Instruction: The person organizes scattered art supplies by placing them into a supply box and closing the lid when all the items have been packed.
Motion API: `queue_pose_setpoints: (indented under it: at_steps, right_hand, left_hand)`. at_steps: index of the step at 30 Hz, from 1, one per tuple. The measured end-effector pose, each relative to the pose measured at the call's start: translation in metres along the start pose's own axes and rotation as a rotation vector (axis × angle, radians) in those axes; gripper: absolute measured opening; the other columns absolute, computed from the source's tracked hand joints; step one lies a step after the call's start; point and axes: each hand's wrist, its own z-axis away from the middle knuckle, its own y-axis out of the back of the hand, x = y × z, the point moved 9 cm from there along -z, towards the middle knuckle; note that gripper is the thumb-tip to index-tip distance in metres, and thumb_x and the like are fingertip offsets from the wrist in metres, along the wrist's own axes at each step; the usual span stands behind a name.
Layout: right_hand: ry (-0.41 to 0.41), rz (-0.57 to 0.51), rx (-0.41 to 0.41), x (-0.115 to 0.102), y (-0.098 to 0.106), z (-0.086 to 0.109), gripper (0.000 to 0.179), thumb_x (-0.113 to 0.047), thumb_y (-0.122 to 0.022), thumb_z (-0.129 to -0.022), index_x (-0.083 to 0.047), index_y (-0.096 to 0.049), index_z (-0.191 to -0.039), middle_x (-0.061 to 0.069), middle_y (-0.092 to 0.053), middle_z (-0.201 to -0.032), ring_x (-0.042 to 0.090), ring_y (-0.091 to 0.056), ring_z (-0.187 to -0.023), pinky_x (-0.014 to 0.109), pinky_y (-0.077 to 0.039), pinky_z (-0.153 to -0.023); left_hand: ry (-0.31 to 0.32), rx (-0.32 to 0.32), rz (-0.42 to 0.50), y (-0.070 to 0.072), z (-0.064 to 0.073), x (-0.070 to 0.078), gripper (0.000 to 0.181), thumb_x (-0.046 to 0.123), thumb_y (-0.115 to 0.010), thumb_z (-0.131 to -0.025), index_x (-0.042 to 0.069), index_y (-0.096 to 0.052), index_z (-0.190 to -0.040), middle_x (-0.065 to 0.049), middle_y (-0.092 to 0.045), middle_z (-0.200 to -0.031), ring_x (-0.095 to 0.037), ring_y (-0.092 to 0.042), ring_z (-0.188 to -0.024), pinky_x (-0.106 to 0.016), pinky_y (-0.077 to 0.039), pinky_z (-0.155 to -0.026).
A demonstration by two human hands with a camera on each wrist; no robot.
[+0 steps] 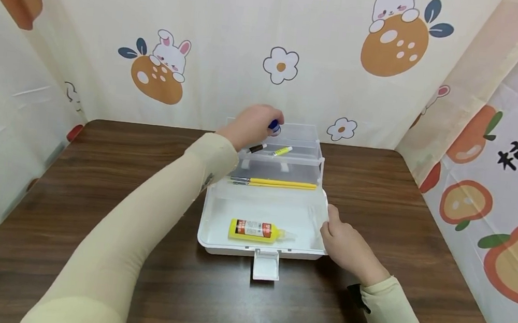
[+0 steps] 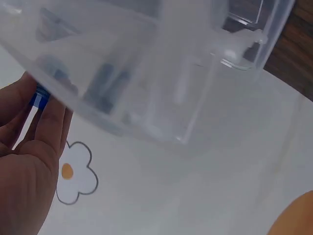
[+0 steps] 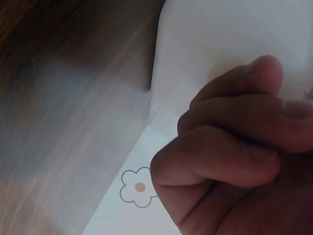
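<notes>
A white plastic art box (image 1: 266,209) stands open on the table, its clear tiered trays (image 1: 281,171) raised at the back. Between its fingertips, my left hand (image 1: 254,124) pinches a small blue-capped container (image 1: 274,125) at the top tray. The left wrist view shows this blue container (image 2: 40,97) between thumb and fingers, beside the tray wall. At the box's right side, my right hand (image 1: 349,245) grips the rim with curled fingers (image 3: 230,152). A yellow glue bottle (image 1: 252,230) lies inside the box, label up.
Two yellow-handled paintbrushes (image 1: 280,184) lie across the lower tray. Above them, a dark tube (image 1: 257,148) and a yellow tube (image 1: 282,151) rest in a tray. The front latch (image 1: 266,266) hangs down over the wooden table (image 1: 171,298). A patterned curtain (image 1: 223,49) closes off the back.
</notes>
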Motion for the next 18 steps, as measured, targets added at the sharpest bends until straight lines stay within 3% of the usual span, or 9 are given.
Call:
queue_pose_setpoints:
  at_steps: [6,11,18]
  right_hand:
    - [0.010,0.007,0.013,-0.002,0.001,0.000,0.045,-0.020,-0.032,-0.105,0.003,-0.025,-0.142,0.016,-0.062,-0.073,0.023,-0.056,-0.065,0.046,-0.050,-0.069]
    - [0.022,0.009,0.018,-0.005,0.001,-0.001,0.044,-0.019,-0.032,-0.105,0.004,-0.025,-0.142,0.018,-0.063,-0.075,0.023,-0.056,-0.065,0.046,-0.050,-0.068]
    - [0.005,0.003,0.006,-0.002,0.001,-0.001,0.050,-0.022,-0.032,-0.105,0.004,-0.022,-0.146,0.027,-0.067,-0.093,0.024,-0.059,-0.073,0.048,-0.050,-0.074]
  left_hand:
    - [-0.001,-0.017,-0.013,-0.009,-0.007,0.008,0.033,0.007,-0.062,-0.097,0.013,-0.064,-0.130,-0.002,-0.062,-0.117,-0.017,-0.056,-0.108,-0.032,-0.043,-0.104]
    - [0.025,-0.041,-0.029,-0.015,-0.005,0.006,0.039,0.009,-0.058,-0.100,0.015,-0.058,-0.139,-0.003,-0.062,-0.128,-0.017,-0.056,-0.118,-0.031,-0.042,-0.108]
    - [-0.007,-0.053,-0.015,-0.016,0.002,0.004,0.047,0.019,-0.055,-0.102,0.012,-0.048,-0.148,-0.006,-0.054,-0.143,-0.022,-0.050,-0.132,-0.036,-0.038,-0.112]
